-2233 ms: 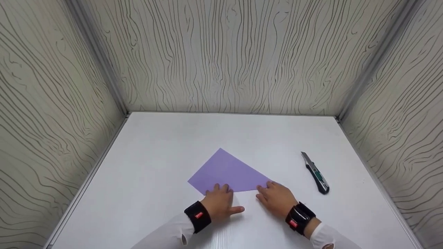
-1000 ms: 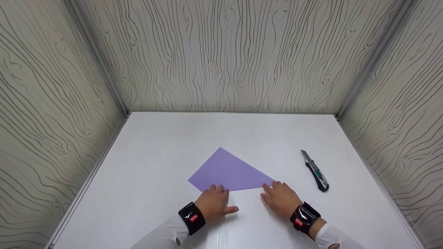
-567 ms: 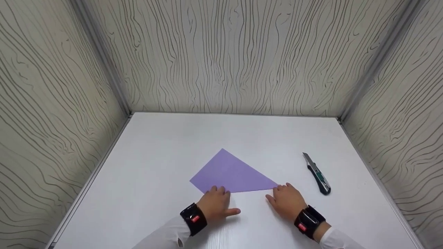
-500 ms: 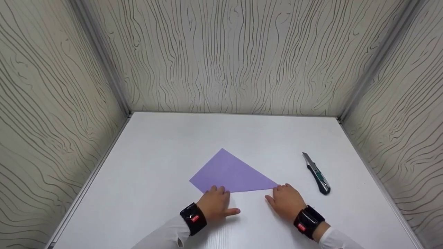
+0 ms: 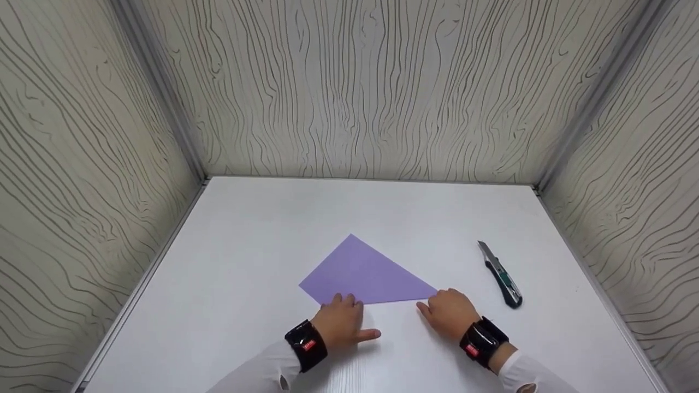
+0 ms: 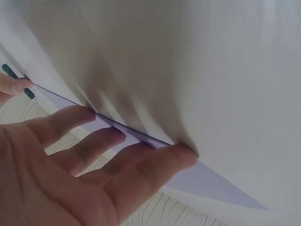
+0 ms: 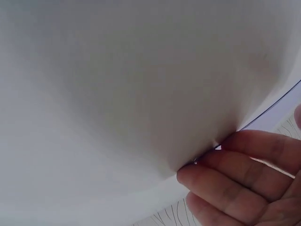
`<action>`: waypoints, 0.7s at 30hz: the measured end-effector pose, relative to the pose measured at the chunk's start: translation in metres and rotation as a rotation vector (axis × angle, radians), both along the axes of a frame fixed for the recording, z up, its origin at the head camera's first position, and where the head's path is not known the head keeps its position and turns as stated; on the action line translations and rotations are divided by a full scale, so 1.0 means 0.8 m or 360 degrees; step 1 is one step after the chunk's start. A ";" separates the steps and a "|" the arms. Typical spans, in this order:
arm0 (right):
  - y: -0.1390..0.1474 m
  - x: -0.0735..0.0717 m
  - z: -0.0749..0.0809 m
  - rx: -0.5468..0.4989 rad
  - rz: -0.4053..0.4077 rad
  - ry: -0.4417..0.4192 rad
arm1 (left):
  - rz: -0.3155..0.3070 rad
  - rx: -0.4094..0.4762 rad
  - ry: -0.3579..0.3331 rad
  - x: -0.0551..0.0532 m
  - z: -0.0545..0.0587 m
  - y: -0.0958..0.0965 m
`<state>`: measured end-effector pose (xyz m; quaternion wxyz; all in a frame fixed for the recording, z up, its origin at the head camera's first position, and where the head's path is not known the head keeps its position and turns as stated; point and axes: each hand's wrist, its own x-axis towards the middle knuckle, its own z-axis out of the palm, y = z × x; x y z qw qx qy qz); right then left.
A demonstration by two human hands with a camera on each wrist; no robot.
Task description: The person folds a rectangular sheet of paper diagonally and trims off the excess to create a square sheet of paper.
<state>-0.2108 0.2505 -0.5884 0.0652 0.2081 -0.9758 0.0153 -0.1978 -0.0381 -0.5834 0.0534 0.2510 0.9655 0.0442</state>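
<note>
A sheet of purple paper [image 5: 363,270], folded into a kite-like shape, lies flat on the white table. My left hand [image 5: 339,325] presses its fingertips on the near edge toward the left, thumb stretched out to the side. In the left wrist view, the fingers [image 6: 153,172] touch along the dark crease line of the paper [image 6: 211,183]. At the paper's narrow right corner, my right hand [image 5: 452,315] rests its fingertips and covers the tip. From the right wrist, the fingers [image 7: 225,188] lie against the paper's edge [image 7: 270,117] without curling round it.
A utility knife [image 5: 501,275] with a dark and green handle lies right of the paper, its blade out and pointing away. Wood-patterned panels [image 5: 349,98] enclose the white table [image 5: 262,213] at the back and both sides.
My right hand has slid rightward along the near edge to the paper's right corner, and its fingertips have drawn slightly back lately. My left hand stays nearly in place on the paper.
</note>
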 end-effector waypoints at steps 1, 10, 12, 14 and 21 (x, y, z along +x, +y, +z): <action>0.000 -0.001 -0.001 0.0026 0.0031 0.0035 | -0.0012 -0.0003 -0.0005 0.000 0.001 -0.001; 0.003 -0.008 0.003 0.0076 0.0180 0.0168 | -0.0092 0.0009 0.0034 -0.005 0.007 -0.004; 0.002 -0.006 0.006 0.0107 0.0180 0.0135 | -0.0071 0.0009 0.0055 -0.007 0.007 -0.002; -0.001 -0.002 0.006 0.0117 0.0211 0.0126 | -0.0041 0.0001 0.0088 -0.009 0.007 0.000; -0.011 0.015 -0.004 -0.0075 0.0414 0.0022 | 0.0049 0.0004 0.0260 -0.023 -0.002 0.009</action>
